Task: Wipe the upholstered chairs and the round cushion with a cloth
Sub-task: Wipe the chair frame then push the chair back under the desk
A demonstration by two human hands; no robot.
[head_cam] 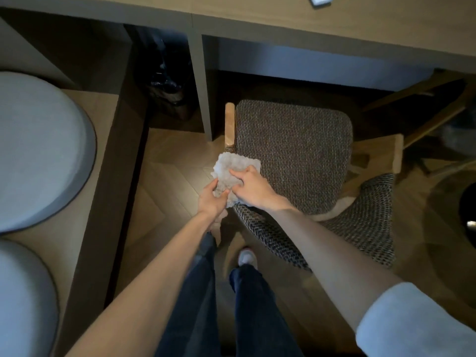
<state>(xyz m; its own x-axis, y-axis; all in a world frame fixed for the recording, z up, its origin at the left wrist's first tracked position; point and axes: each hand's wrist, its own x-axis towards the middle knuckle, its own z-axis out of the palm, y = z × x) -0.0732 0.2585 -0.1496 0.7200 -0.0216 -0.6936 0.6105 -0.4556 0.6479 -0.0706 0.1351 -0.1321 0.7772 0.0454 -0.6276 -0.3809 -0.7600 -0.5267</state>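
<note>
A fluffy white cloth [231, 167] hangs at the near left corner of a woven brown upholstered chair seat [293, 150]. My left hand [212, 199] pinches the cloth's lower edge between thumb and fingers. My right hand [251, 186] lies on the cloth from the right, its index finger stretched across it and the other fingers curled into the fabric. The chair's curved woven backrest [355, 233] runs below and right of my hands. A grey round cushion [38, 150] sits on a wooden bench at the far left, and a second cushion [23, 300] lies below it.
The chair stands half under a wooden desk [334, 19], beside the desk's panel leg [203, 99]. A dark bin with a black bag [170, 81] stands in the recess to the left. Another chair's wooden legs [425, 109] show at the right. My legs and shoe [246, 257] stand on the herringbone floor.
</note>
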